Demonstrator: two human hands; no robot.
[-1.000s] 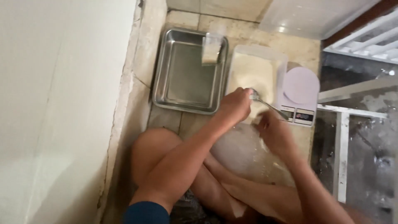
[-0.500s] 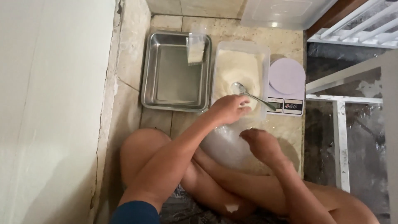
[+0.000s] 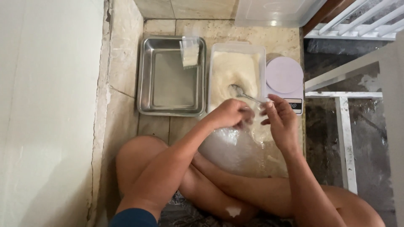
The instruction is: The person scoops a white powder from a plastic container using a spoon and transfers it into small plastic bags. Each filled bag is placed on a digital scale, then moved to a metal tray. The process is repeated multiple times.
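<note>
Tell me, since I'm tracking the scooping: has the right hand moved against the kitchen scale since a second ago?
Yes. The right hand has shifted sideways toward the kitchen scale, from below the tub of white powder to the scale's near corner.

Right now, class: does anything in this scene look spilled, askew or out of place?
Slightly. A small filled bag leans tilted on the far rim of the metal tray, not flat inside. The spoon lies in the powder tub. No spill is clear to see.

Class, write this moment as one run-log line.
left hand: at clear bag | right hand: pinching spoon handle | tub of white powder | steel tray | scale
</note>
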